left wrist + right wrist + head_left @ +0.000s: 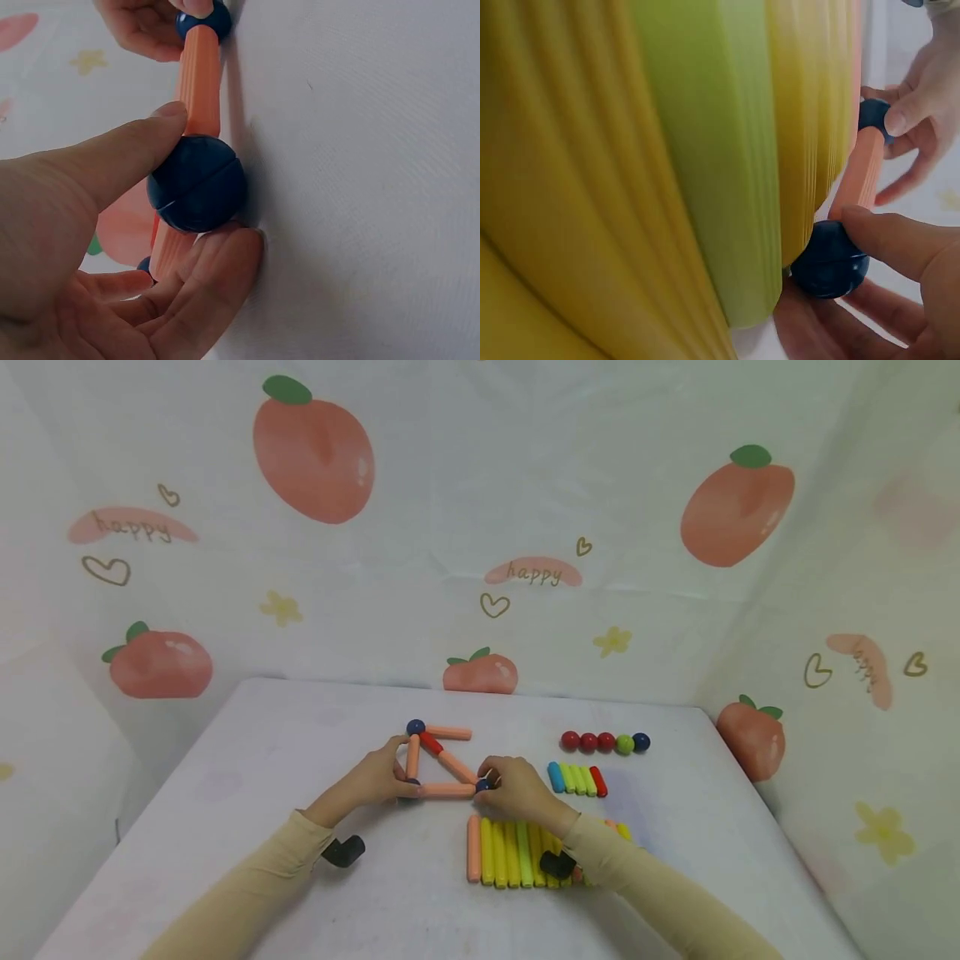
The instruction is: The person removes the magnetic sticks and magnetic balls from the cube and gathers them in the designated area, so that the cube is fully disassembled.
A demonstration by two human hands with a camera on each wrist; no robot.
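Observation:
A triangle of rods and balls lies flat on the table. My left hand [378, 777] pinches the dark blue ball [199, 184] at its near left corner between thumb and fingers. The near right corner's dark blue ball [829, 259] is held by my right hand [519, 789]. Between the two balls runs an orange-pink rod [446, 791]. Another orange-pink rod [413, 758] reaches up to a far blue ball [416, 727]. A short red rod [431, 743] and an orange-pink rod [457, 767] form the diagonal side. One more rod [450, 733] sticks out rightward from the far ball.
A row of long yellow, green and orange-pink rods [512, 854] lies partly beneath my right forearm. Short coloured rods [577, 779] stand side by side to the right, with red, green and blue balls [606, 742] lined up behind them. A printed cloth backdrop rises beyond the table.

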